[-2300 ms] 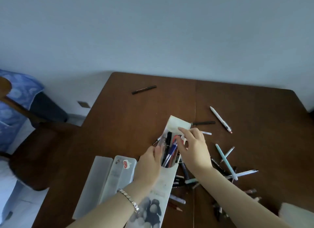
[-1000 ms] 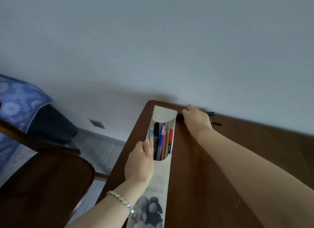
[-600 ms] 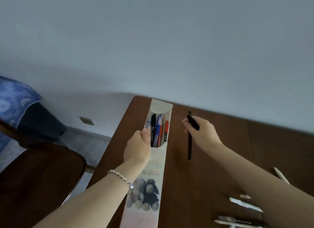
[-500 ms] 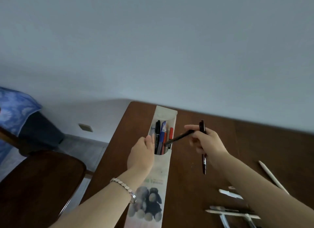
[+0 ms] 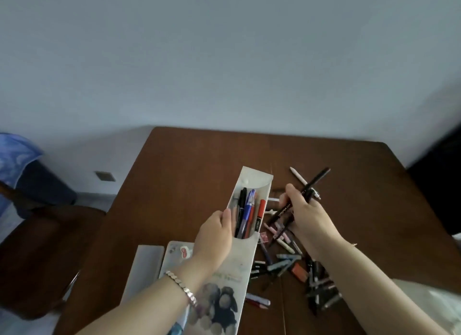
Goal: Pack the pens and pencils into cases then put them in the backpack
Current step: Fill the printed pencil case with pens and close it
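My left hand (image 5: 214,237) grips the left edge of a tall white pencil case (image 5: 240,267) with a cartoon print, held tilted above the table. Black, blue and red pens (image 5: 247,213) stand inside its open mouth. My right hand (image 5: 305,216) holds two black pens (image 5: 300,197) crossed together, just right of the case's mouth. Several loose pens and pencils (image 5: 289,262) lie in a pile on the brown table under and beside my right forearm. A white pen (image 5: 298,175) lies further back.
A second, translucent case with a red sticker (image 5: 174,253) and its lid (image 5: 146,264) lie on the table (image 5: 189,170) behind my left wrist. A dark wooden chair (image 5: 42,254) stands to the left. A pale object (image 5: 429,302) sits at the right edge.
My right hand reached to the table's far edge, picked up two black pens and brought them back beside the case's mouth. The view has tilted down, showing the pen pile again.
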